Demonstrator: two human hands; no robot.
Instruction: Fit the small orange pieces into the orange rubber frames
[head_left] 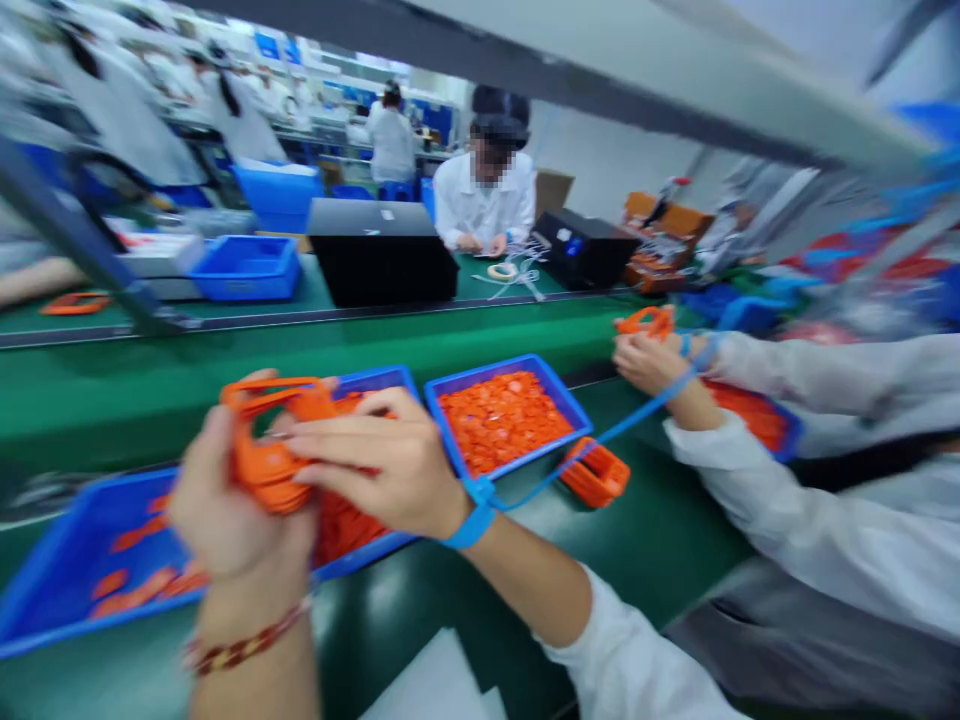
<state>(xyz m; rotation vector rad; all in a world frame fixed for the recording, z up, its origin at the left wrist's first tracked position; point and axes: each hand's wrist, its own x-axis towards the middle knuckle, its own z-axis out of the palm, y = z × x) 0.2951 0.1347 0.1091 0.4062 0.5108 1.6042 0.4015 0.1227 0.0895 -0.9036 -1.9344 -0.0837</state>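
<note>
My left hand [225,510] grips an orange plastic housing [271,470] with an open loop-shaped frame, raised above the bins. My right hand [397,465] reaches across to it with its fingers pressed together, the tips touching the housing's inner edge. Whatever the right fingertips may pinch is too small or hidden to make out. A blue strap [472,525] circles my right wrist. Behind and below my hands is a blue bin [397,378] of orange parts. A second blue bin [581,420], full of small orange pieces, stands to the right of my right hand.
Another blue bin [45,560] with scattered orange pieces lies at left. An orange housing [598,475] rests on the green table [652,540]. White sheets [435,680] lie at the front. At right, a co-worker's hands [649,360] hold an orange part. A metal bar [525,60] crosses overhead.
</note>
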